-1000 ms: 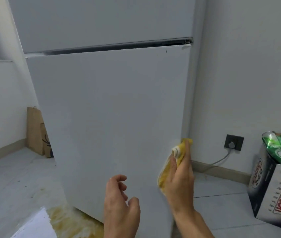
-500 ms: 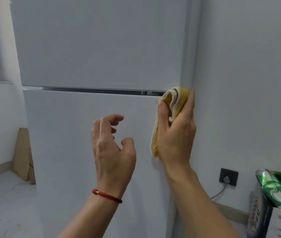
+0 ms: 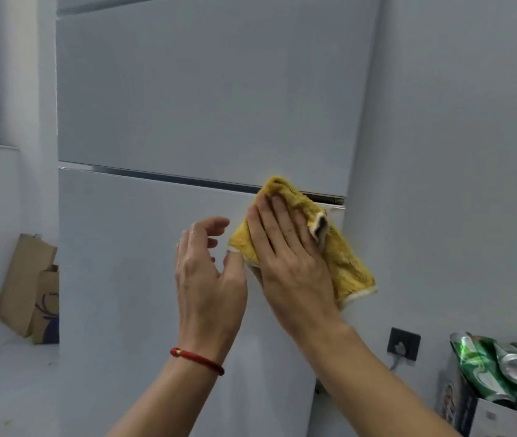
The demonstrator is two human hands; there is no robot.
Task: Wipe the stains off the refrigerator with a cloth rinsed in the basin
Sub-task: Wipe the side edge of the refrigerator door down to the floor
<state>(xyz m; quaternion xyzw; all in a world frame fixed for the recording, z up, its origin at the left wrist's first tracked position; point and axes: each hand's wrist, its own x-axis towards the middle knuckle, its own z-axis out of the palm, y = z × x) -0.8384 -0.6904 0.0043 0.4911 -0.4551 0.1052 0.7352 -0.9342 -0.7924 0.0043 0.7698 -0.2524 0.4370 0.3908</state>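
The left hand (image 3: 208, 279), a red bracelet (image 3: 197, 361) circling its wrist, is hovering with its fingers loosely curled, holding nothing. Just beside it, the right hand (image 3: 285, 257) is pressing straight fingers on a yellow cloth (image 3: 342, 263), flattening it against the refrigerator (image 3: 187, 105) door, at the seam near its right edge. Farther right, green cans (image 3: 500, 367) are filling a box.

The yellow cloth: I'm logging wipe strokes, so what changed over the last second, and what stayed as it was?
The right hand carried the yellow cloth up the lower door's right edge, from low on the door to the seam of the refrigerator, then left a little; its fingers now lie flat, pressing the cloth on the door. The left hand rose too, still empty and loosely curled. The cloth never left the right hand.
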